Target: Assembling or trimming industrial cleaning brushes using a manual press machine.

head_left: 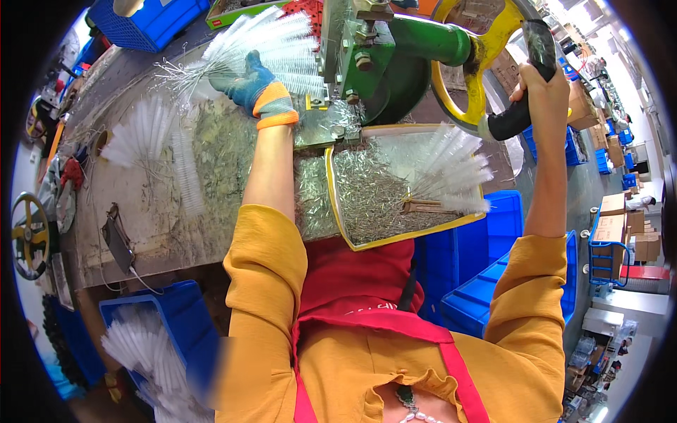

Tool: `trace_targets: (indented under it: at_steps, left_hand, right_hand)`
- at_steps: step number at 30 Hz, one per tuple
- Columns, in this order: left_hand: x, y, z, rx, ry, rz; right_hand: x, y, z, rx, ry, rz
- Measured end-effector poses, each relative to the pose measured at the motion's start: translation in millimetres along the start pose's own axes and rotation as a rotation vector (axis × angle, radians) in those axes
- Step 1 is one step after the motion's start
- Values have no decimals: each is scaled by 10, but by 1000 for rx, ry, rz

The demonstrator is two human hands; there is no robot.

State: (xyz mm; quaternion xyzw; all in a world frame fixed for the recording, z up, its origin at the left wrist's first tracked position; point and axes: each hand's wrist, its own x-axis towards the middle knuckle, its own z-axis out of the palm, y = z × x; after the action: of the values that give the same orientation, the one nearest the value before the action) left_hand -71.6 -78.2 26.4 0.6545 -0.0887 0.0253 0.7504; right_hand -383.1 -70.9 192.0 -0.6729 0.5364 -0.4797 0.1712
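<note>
My left hand [252,83], in a blue glove with an orange and grey cuff, is closed round a fanned bunch of white-bristled tube brushes [278,44]. Their thin wire ends stick out to the left of the glove. The bristle ends reach the side of a green hand press [431,39]. Bare, my right hand [541,86] grips the black sleeve [513,121] on the rim of the press's yellow handwheel [474,111]. Below the press, a yellow-edged tray [405,235] holds many cut wire bits, with more white brushes [451,169] lying across its right side.
Loose brushes [139,134] lie on the scuffed worktable [218,151], near a dark metal tool [118,236]. A blue crate [151,27] stands at the back left. Brushes fill a blue bin [180,324] at lower left; other blue bins [465,299] stand below the tray.
</note>
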Motion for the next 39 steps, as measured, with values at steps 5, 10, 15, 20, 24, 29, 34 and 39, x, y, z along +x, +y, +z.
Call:
trace_targets:
  at_steps: [5,10,15,20,24,29,34,39]
  left_hand:
    - [-20,-84,31,-120,-17,147]
    - [-3,-123,45,32,10,38]
    - [-34,-70,30,-117,23,107]
    - [-48,-18,-33,-126,-17,136]
    - [-30,5,-74,-69,34,205]
    - [222,64,-388,74,-109,230]
    - [473,12,-673,402,20,424]
    - [619,-155,-872,604,-23,634]
  right_hand:
    - [218,105,-70,17,-131,48]
    - [278,100,-109,-19,-176,65]
    - [-243,65,178,93,109,-62]
    - [-506,460,367,458,306,-131]
    - [-494,636,368,362,232,-149]
    - [-540,419,390,221,317,-67]
    - [-816,-93,571,-52,695,-670]
    - [-1089,-681,1876,32,-292,-973]
